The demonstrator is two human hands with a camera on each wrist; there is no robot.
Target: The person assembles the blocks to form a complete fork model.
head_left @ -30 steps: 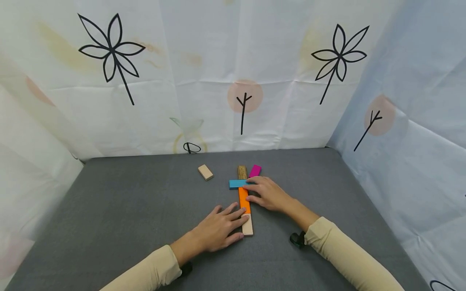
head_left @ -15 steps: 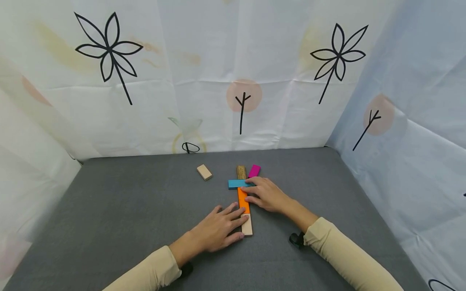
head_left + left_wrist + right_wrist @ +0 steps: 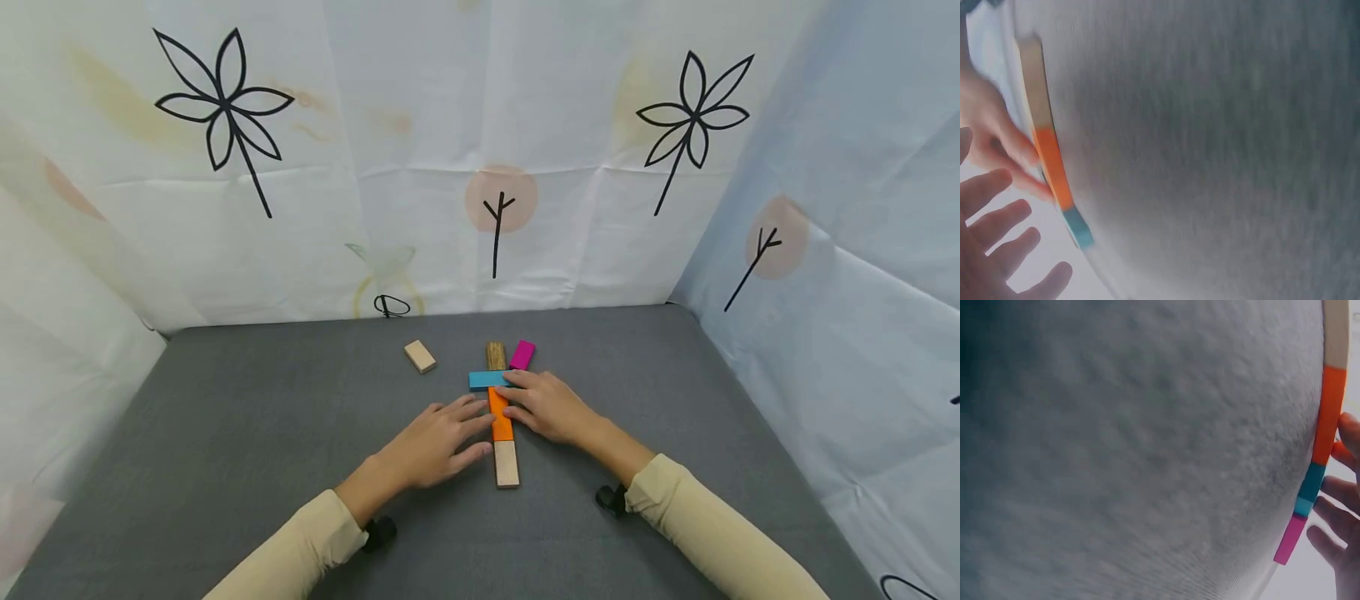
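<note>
A row of flat blocks lies on the grey table: a plain wooden block (image 3: 506,465) nearest, then an orange block (image 3: 498,406). Across its far end lies a blue block (image 3: 486,381), with a brown bark-textured block (image 3: 496,356) beyond and a magenta block (image 3: 522,355) slanting off to the right. My left hand (image 3: 431,446) hovers left of the orange block, its spread fingers (image 3: 1009,219) holding nothing in the left wrist view. From the right, my right hand (image 3: 551,406) rests relaxed fingertips at the blue and orange blocks; its palm is hidden from above.
One loose pale wooden block (image 3: 420,356) lies apart at the back left. The grey cloth-covered table (image 3: 247,417) ends at a white printed fabric wall (image 3: 435,167), and another fabric wall (image 3: 847,333) rises on the right.
My left hand has lifted off the plain wooden block and shifted back and slightly left, uncovering that block. My right hand stays almost in place, and the blocks keep their arrangement.
</note>
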